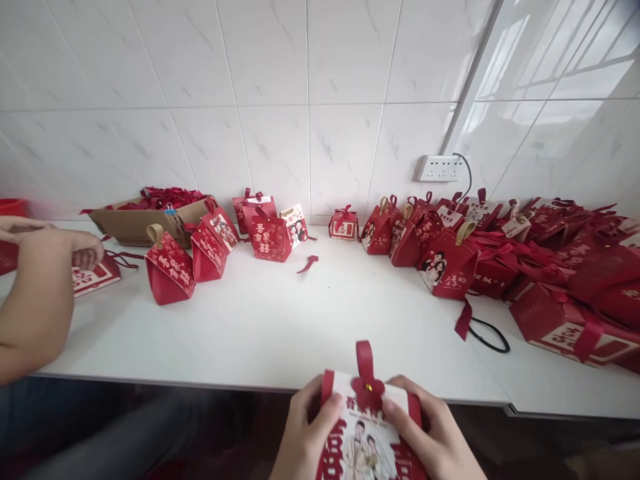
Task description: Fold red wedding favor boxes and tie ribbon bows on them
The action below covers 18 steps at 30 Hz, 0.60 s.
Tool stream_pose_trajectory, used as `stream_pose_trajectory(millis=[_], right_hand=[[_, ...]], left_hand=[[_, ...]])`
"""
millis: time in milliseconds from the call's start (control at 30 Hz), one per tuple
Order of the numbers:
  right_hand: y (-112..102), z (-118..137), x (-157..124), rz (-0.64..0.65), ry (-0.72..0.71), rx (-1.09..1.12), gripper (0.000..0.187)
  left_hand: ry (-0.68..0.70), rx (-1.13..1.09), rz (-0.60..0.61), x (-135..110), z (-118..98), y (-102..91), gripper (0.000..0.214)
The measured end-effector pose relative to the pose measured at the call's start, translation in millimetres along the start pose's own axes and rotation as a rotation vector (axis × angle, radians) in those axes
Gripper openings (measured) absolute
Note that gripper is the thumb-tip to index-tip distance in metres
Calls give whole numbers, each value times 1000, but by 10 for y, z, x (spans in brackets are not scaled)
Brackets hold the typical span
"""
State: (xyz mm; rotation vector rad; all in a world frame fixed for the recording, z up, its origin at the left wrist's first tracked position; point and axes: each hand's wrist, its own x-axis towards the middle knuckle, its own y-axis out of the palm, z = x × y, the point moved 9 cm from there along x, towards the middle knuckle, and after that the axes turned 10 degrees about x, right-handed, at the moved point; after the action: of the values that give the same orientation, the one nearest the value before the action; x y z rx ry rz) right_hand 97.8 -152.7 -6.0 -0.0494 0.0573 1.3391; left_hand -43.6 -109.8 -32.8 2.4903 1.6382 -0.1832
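Note:
My left hand (305, 433) and my right hand (435, 437) both grip a red and white gift box (367, 433) at the bottom of the view, just in front of the white table's (280, 320) near edge. The box has a printed couple on its front, a red flower clasp and a red loop on top. My thumbs press on its upper face, on either side of the clasp.
Another person's arm and hand (40, 287) reach in at the left over a flat red box (95, 275). Several folded red boxes stand mid-table, and a large pile (550, 267) lies right. A cardboard box (145, 223) of ribbons sits back left. A black cable (490, 333) runs from a wall socket (440, 168).

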Motion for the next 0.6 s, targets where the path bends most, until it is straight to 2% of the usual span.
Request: stream_pose_trajectory(millis=[133,300,433,600], right_hand=[[97,106,25,91,61,114,38],[132,183,-14,144,46,192,32],[178,313,-52,174,-99,81,28],[198,425,-132,159,-293,-29,26]], left_hand=[[-3,-89,54,-53,-270,61,35],[46,113,96,-84,-507,36,30],[125,285,70,-69,-621,-4,24],[202,331,67,-142,-681,20,24]])
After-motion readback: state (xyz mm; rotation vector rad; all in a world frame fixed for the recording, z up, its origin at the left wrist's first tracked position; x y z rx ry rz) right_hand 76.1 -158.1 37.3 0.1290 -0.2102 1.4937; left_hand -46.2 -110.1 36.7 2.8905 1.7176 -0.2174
